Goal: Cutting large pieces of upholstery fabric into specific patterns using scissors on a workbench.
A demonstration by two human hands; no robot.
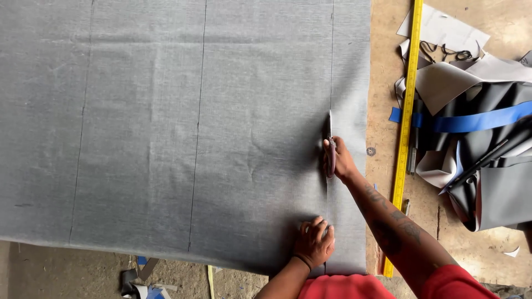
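Note:
A large sheet of grey fabric (166, 122) lies flat on a wooden table, marked with three thin dark lines running away from me. My right hand (339, 159) grips a pair of scissors (330, 145) whose blades point away along the rightmost line, with the cloth split behind them toward the near edge. My left hand (314, 242) presses down flat on the fabric near its front edge, just left of the cut.
A long yellow ruler (406, 111) lies along the bare wooden table (382, 83) right of the fabric. Further right sits a heap of grey and white material (482, 149) with a blue strap (471, 119). Scraps lie on the floor (149, 277) below.

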